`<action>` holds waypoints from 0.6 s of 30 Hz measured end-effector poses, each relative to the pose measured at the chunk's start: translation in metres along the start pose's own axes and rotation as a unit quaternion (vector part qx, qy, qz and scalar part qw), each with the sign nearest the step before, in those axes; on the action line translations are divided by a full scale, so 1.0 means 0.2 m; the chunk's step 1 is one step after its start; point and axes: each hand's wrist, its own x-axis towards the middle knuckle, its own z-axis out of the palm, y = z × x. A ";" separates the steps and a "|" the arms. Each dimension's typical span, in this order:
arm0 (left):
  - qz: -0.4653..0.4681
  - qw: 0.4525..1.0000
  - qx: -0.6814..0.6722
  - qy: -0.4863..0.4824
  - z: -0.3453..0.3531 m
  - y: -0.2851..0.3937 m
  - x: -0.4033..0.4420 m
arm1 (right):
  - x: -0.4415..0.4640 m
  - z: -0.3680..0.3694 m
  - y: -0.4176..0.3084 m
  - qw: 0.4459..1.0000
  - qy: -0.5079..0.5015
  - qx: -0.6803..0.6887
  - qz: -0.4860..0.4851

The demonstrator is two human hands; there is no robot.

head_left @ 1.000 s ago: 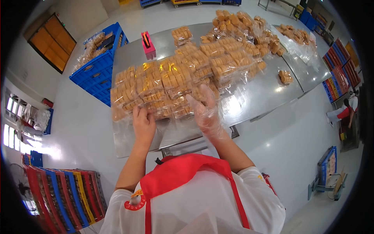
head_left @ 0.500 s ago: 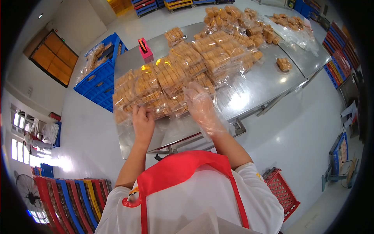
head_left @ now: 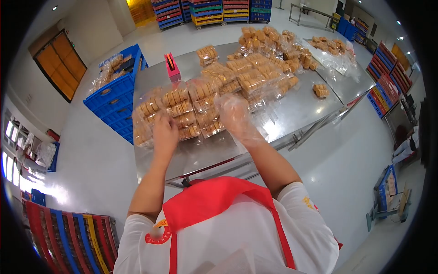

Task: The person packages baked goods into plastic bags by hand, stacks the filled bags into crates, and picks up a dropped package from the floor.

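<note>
Clear plastic packs of round golden-brown biscuits stand in stacked rows on a steel table. My bare left hand is at the front left stacks, with its fingers bent and closed on the edge of a biscuit pack. My right hand, in a loose clear plastic glove, presses against the right side of a front stack of packs. Its fingertips are hidden by the glove and the packs. Two columns of packs stand between my hands.
A pink holder stands behind the packs. Loose biscuit bags are heaped at the back. One small pack lies to the right. Blue crates stand left of the table, and stacked coloured trays are behind me on the left.
My left hand has moved up and its fingers have drawn together on the front packs. My right hand stays beside the stack. The front packs look straighter, and the view has shifted.
</note>
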 end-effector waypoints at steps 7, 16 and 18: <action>-0.075 0.994 0.028 -0.074 -0.14 -0.09 0.40 | 0.41 -0.19 -0.18 0.985 -0.162 -0.024 0.052; -0.111 0.955 0.073 -0.264 0.00 -0.32 0.77 | 0.66 -0.05 -0.06 0.939 -0.322 -0.073 0.095; -0.118 0.942 0.084 -0.304 -0.01 -0.31 0.80 | 0.67 -0.09 -0.10 0.923 -0.362 -0.088 0.101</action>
